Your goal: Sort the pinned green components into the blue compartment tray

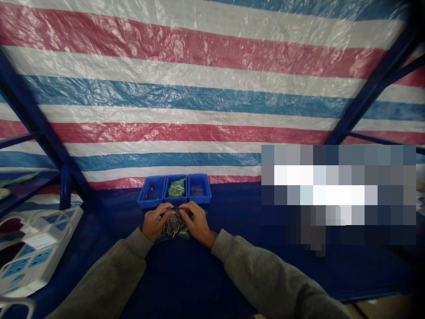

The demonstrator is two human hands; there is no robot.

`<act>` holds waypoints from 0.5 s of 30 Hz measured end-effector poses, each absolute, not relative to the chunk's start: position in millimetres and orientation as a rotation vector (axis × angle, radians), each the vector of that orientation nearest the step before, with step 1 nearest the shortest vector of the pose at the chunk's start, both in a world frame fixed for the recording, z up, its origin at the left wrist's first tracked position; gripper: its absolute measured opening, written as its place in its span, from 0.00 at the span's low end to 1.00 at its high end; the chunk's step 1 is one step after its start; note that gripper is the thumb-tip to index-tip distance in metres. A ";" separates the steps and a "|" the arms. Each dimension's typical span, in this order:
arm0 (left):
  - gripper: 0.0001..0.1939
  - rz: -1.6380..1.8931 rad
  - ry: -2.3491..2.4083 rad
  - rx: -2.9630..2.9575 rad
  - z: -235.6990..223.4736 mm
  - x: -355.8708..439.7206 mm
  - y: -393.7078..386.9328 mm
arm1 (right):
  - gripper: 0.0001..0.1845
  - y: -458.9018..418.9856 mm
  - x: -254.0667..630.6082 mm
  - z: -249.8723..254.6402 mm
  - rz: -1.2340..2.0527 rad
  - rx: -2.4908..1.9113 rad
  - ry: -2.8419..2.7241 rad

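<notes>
My left hand (pixel 154 222) and my right hand (pixel 200 223) meet over a clear plastic bag (pixel 173 227) filled with thin, shiny metal pieces, perhaps screws or pins. Both hands are closed, thumbs and fingers pinching the bag near its upper edge. Some green shows at the bag's lower right; whether it is print or another bag I cannot tell. Just beyond my fingers stand three blue bins side by side. A few dark slender parts lie in the left bin (pixel 141 200), a green-and-white packet (pixel 176 188) fills the middle one, and small brownish pieces are in the right bin (pixel 207 198).
A dark blue tabletop (pixel 186 279) lies under my arms. On the left is a white power strip (pixel 49 261) with a plug and cables. Blue metal frame bars (pixel 49 137) rise at both sides, before a striped plastic sheet (pixel 199 97). A pixelated patch hides the right side.
</notes>
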State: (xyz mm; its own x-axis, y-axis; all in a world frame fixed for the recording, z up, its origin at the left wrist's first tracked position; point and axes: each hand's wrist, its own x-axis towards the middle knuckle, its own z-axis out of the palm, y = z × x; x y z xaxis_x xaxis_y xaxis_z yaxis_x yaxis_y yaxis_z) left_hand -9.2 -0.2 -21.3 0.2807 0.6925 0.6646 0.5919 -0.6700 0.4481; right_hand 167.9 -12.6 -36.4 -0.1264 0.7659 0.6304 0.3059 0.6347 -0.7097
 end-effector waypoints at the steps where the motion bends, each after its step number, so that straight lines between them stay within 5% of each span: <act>1: 0.12 1.326 1.221 2.409 -21.1 -8.8 -0.5 | 0.09 -12.2 167.7 -37.1 0.503 -0.872 -1.714; 15: 0.15 1.226 1.273 2.404 -18.6 -8.8 -3.8 | 0.09 -14.7 168.7 -31.8 0.512 -0.846 -1.702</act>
State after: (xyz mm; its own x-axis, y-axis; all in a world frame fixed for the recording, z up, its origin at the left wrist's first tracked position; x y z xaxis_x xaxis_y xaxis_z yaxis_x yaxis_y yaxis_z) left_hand -8.8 -3.8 -18.6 0.3028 0.7476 0.5911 0.6185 -0.6260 0.4749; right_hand 168.7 -14.7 -31.8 -0.1311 0.7555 0.6419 0.2758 0.6497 -0.7084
